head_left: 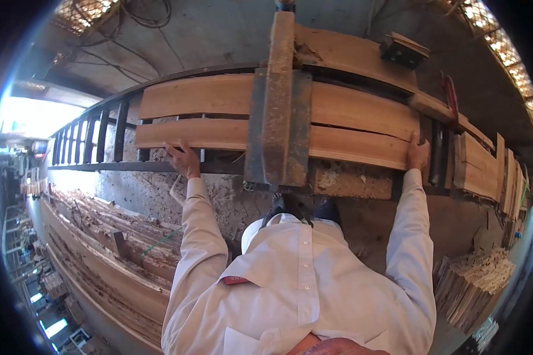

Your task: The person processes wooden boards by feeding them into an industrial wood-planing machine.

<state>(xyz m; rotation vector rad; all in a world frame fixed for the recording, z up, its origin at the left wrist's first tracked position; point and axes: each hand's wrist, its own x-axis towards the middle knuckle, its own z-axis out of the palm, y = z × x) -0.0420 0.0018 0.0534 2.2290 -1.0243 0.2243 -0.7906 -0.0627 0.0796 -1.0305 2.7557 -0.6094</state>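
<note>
Two long wooden planks lie side by side through a saw machine (278, 112) with a blue-grey plate. The far plank (195, 97) and the near plank (355, 147) both stick out on either side of it, with a narrow dark gap between them. My left hand (185, 160), fingers spread, touches the front edge of the near plank left of the machine. At that plank's right end, my right hand (418, 154) is closed around the corner, thumb up. The part of the planks beneath the machine is hidden.
A slatted metal roller frame (103, 133) runs off to the left. Rough boards (112, 254) are stacked at lower left, and cut wood pieces (477, 290) at lower right. A red clamp (450, 102) and shorter boards (477, 165) sit to the right. Another board (349, 56) lies behind.
</note>
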